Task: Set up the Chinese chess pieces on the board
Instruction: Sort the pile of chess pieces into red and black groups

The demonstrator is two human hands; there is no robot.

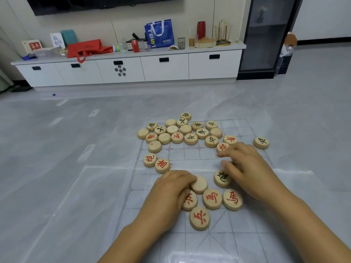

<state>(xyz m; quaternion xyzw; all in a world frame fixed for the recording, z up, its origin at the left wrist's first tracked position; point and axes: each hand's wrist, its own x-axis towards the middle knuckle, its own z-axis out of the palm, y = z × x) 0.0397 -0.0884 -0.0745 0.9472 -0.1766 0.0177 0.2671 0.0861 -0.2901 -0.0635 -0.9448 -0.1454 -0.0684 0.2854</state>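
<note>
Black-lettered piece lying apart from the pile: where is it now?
Head view, far right: the black-lettered piece lies alone near the board's right edge, just beyond the right hand, right of a red-lettered piece.

- My left hand (171,190) lay palm down, fingers curled round a blank piece (200,185).
- My right hand (245,168) reached leftward, palm down, fingers loosely bent.

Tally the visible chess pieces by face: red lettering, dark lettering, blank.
Red-lettered pieces: 10
Dark-lettered pieces: 11
Blank-faced pieces: 8
Total: 29, and the right hand may hide another.
</note>
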